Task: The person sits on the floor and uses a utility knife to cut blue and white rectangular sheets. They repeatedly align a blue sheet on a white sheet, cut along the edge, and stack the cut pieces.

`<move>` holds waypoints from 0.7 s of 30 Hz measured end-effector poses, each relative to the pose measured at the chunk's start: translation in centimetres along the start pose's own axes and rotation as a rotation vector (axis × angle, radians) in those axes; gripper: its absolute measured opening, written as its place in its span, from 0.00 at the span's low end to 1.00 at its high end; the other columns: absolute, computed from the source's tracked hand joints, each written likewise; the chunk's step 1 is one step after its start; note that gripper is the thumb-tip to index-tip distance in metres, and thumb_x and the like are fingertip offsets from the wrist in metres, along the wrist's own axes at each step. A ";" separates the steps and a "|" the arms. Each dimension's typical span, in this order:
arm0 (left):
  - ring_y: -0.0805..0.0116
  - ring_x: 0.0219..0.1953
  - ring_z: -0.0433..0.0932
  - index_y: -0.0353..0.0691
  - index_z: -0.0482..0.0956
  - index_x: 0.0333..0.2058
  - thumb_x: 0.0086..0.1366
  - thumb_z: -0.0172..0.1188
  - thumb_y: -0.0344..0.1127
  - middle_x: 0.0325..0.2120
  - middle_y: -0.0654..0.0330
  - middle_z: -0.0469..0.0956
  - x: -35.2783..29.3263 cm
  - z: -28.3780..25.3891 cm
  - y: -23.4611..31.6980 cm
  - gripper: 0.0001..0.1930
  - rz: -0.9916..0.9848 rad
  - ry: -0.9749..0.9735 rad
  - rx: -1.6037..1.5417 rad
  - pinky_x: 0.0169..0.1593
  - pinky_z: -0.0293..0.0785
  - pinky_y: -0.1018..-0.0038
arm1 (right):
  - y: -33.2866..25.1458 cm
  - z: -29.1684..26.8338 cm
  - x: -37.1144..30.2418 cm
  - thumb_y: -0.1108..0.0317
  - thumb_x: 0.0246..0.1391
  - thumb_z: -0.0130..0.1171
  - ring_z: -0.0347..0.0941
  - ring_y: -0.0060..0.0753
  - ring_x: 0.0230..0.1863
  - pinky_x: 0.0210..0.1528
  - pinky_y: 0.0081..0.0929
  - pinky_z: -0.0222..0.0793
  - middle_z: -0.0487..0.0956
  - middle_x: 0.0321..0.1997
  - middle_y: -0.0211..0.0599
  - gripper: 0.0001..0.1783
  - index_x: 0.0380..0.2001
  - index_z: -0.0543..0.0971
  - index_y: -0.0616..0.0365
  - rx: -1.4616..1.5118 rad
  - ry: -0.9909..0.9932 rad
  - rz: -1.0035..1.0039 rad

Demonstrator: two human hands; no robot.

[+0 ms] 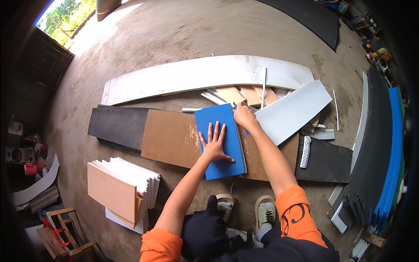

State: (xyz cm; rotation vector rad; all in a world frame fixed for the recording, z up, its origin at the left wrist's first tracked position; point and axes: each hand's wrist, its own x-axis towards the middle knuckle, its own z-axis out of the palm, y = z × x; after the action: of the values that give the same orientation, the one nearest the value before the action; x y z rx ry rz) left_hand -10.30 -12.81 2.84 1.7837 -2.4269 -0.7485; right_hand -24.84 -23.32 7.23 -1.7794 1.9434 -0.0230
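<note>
Greenery [75, 16] at upper left, red container [30, 169] and wooden frame [50, 243] below.

A hand could pass over the exposed brown board [170, 135] left of the blue board [233, 140], I see from here, and on to the black slab [118, 124]. The left hand [214, 149], spread flat, blocks the blue board's middle; the right hand [245, 117] crowds its right edge, with the white panel [299, 111] slanting just beyond. Past its far end, tan offcuts [251, 94] clutter the way. Room remains at its near end, between the forearms [277, 163], above the shoes [265, 213].
</note>
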 end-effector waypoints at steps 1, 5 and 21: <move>0.53 0.63 0.21 0.49 0.35 0.62 0.16 0.68 0.65 0.63 0.55 0.30 -0.2 -0.1 -0.4 0.73 -0.006 0.006 -0.006 0.54 0.17 0.38 | -0.7 0.4 0.9 0.69 0.49 0.39 0.70 0.54 0.45 0.47 0.44 0.66 0.74 0.40 0.59 0.18 0.42 0.67 0.67 -0.006 -0.028 0.014; 0.51 0.63 0.21 0.47 0.35 0.62 0.17 0.68 0.65 0.62 0.52 0.30 -0.6 -0.4 -0.9 0.72 -0.017 -0.009 -0.011 0.54 0.17 0.39 | -1.9 2.1 2.5 0.68 0.49 0.39 0.68 0.52 0.48 0.49 0.42 0.64 0.72 0.44 0.57 0.19 0.43 0.67 0.66 0.032 -0.107 0.057; 0.54 0.63 0.20 0.50 0.34 0.62 0.16 0.68 0.66 0.63 0.56 0.27 -0.4 -0.2 -0.5 0.73 -0.049 -0.011 0.032 0.54 0.18 0.39 | 4.6 6.2 -20.1 0.69 0.50 0.37 0.66 0.61 0.47 0.51 0.49 0.60 0.71 0.43 0.64 0.20 0.46 0.63 0.68 0.089 -0.452 0.229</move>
State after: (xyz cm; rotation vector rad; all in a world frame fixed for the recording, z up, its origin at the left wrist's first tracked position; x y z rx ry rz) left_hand -9.67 -12.63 2.91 1.8614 -2.4248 -0.7292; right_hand -26.46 -1.88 7.23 -1.3522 1.7656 0.3356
